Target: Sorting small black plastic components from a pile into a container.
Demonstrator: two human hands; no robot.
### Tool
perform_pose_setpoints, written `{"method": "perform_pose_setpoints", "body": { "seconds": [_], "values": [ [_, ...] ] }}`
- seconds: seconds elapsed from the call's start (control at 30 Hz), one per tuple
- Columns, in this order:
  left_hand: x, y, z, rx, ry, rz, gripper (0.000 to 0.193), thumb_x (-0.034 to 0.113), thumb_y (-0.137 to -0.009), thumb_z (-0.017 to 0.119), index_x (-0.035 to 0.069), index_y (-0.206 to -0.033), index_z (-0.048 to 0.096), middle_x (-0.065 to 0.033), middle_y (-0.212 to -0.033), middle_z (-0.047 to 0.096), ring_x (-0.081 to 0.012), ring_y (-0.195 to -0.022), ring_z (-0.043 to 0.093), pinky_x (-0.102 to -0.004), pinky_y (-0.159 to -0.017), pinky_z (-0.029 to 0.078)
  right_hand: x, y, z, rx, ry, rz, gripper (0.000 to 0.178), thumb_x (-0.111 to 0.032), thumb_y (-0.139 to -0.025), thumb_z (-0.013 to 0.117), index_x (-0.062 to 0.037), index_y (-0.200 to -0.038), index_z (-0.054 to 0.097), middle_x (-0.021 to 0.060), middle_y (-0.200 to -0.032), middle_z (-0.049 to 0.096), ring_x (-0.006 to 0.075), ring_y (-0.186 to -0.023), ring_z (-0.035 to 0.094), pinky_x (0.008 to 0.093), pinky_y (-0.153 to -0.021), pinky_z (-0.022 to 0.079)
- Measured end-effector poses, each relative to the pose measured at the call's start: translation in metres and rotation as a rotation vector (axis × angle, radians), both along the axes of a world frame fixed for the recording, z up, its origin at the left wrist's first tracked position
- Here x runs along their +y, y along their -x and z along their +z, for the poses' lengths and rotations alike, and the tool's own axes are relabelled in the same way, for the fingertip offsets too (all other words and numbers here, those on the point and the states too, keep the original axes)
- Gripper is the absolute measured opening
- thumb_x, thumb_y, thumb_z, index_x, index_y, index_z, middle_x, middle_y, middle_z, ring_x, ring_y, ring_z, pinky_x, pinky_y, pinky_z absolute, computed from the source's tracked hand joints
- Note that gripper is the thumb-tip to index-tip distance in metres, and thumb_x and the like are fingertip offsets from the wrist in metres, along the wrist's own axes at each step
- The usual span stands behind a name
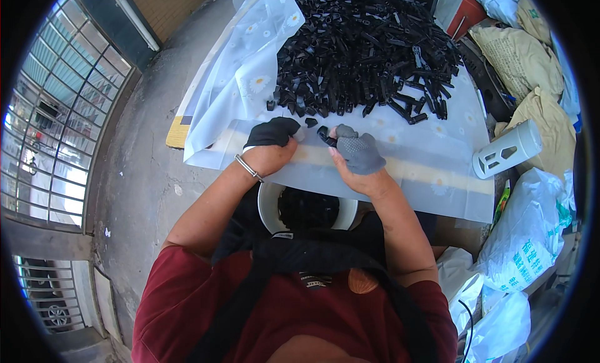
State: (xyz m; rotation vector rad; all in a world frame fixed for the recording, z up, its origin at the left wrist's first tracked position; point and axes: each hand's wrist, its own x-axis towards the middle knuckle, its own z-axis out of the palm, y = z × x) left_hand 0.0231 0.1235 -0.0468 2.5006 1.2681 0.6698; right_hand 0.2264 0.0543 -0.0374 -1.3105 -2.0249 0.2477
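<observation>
My left hand (273, 141), in a black fingerless glove with a metal bangle on the wrist, is closed at the table's near edge. Whatever its fingers may hold is too small to make out. To its right, my right hand (359, 154) wears a grey dotted glove and grips a small black plastic part (325, 136) between thumb and fingers. One loose black piece (310, 122) lies just beyond, between the two hands. A large heap of black plastic parts (369, 50) covers the far side of the table. Below my hands, a white bucket (265, 207) holds more black pieces.
A clear flower-printed plastic sheet (250, 82) covers the table, bunched at the left. A white plastic cylinder with cut-outs (507, 149) leans at the right edge. Sacks (519, 60) and plastic bags (522, 232) crowd the right side. A barred gate (56, 119) stands left.
</observation>
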Motion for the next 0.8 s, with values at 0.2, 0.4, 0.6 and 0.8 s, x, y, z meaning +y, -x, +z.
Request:
{"method": "perform_pose_setpoints", "body": {
  "seconds": [0.2,0.4,0.6,0.8],
  "values": [
    [-0.024,-0.018,0.035,-0.259,0.385,-0.254,0.04,0.007,-0.073,0.056,0.005,-0.112,0.053,-0.0117,-0.077,0.06,-0.0144,-0.066,0.053,-0.0278,-0.063,0.045,-0.007,0.001,0.004,0.099,-0.019,0.323,0.026,-0.013,-0.079,0.06,-0.0029,-0.103,0.056,0.0124,-0.099,0.059,0.0268,-0.091,0.056,0.0342,-0.08,0.044],
    [-0.024,-0.013,0.038,-0.344,0.706,-0.358,0.028,0.017,-0.082,0.057,0.003,-0.107,0.057,-0.0012,-0.074,0.057,-0.0059,-0.064,0.047,-0.0221,-0.058,0.042,-0.01,-0.005,0.007,0.058,0.141,0.244,0.025,-0.014,-0.077,0.063,-0.0042,-0.1,0.057,0.0125,-0.092,0.06,0.0278,-0.086,0.057,0.0351,-0.078,0.044],
    [-0.043,-0.028,0.013,-0.557,0.609,-0.131,0.036,0.033,-0.092,0.042,0.005,-0.104,0.06,-0.0062,-0.079,0.062,-0.0114,-0.069,0.054,-0.0268,-0.065,0.044,-0.009,0.013,0.0,0.186,-0.125,0.074,0.023,-0.019,-0.076,0.063,-0.0027,-0.091,0.058,0.0125,-0.085,0.06,0.0306,-0.076,0.055,0.0383,-0.07,0.044],
    [-0.04,-0.024,0.02,-0.643,0.745,-0.053,0.046,0.039,-0.093,0.037,0.003,-0.072,0.056,-0.0007,-0.055,0.051,-0.0082,-0.046,0.045,-0.0236,-0.044,0.037,-0.02,-0.007,0.017,-0.007,-0.016,0.012,0.025,-0.023,-0.081,0.059,-0.0009,-0.093,0.058,0.014,-0.082,0.058,0.0298,-0.075,0.055,0.0368,-0.067,0.044]
  ]
}}
